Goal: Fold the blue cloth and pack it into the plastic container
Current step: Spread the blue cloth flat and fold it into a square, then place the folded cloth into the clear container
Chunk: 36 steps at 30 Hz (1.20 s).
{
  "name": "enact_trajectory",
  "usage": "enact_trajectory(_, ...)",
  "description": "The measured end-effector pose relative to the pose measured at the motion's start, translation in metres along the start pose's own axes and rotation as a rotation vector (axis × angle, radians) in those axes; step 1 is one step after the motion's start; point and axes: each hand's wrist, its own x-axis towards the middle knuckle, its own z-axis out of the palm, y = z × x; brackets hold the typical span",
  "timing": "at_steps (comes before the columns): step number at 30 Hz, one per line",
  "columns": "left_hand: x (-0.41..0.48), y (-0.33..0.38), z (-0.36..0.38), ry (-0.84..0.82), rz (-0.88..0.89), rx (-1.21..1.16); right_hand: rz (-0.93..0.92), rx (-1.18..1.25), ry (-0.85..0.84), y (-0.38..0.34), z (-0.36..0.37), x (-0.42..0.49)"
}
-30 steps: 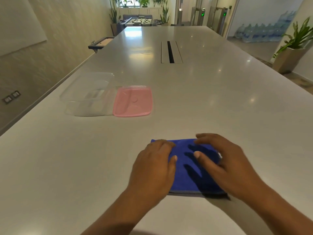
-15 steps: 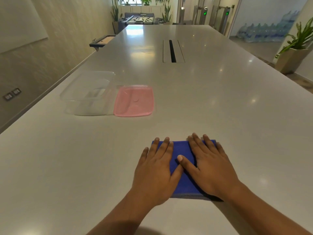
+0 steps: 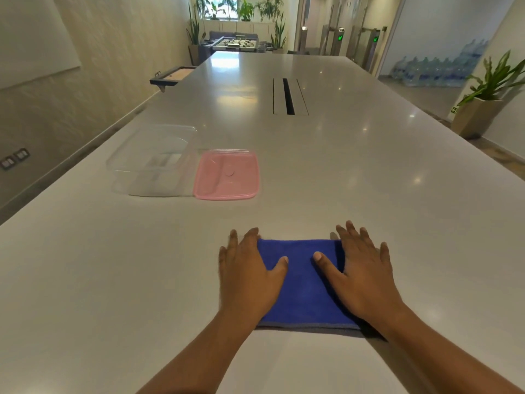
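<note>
The blue cloth (image 3: 302, 285) lies folded into a flat rectangle on the grey table (image 3: 355, 180), close to me. My left hand (image 3: 250, 268) rests flat on its left edge, fingers spread, partly on the table. My right hand (image 3: 362, 268) presses flat on its right edge, thumb pointing inward. Neither hand grips anything. Farther away to the left stands the clear plastic container (image 3: 154, 160), uncovered, with nothing visible inside. Its pink lid (image 3: 227, 174) lies flat beside it on the right, touching it.
A cable slot (image 3: 288, 96) is cut into the table's middle, far off. The wall runs along the left table edge, with a dark tray (image 3: 173, 76) at that side. A potted plant (image 3: 483, 103) stands on the floor to the right.
Both hands have slid apart from the cloth's middle to its left and right edges, flattening it. The cloth stays in place.
</note>
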Motion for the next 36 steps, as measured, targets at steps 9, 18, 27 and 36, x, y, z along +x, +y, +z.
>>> enact_trajectory(9, 0.010, 0.025, -0.031, -0.019, -0.080, -0.571, -0.165, 0.367, 0.054, -0.063, -0.027, -0.077)
enact_trajectory(18, 0.011, 0.040, -0.081, 0.043, -0.066, -0.843, 0.486, 1.312, -0.931, -0.120, -0.015, -0.078)
enact_trajectory(27, 0.003, -0.005, -0.144, 0.183, -0.095, -0.968, 0.637, 2.186, -0.418, -0.178, 0.006, -0.041)
enact_trajectory(36, 0.005, -0.065, -0.195, 0.207, -0.199, -0.968, 0.092, 1.641, -0.311, -0.213, 0.012, -0.010)
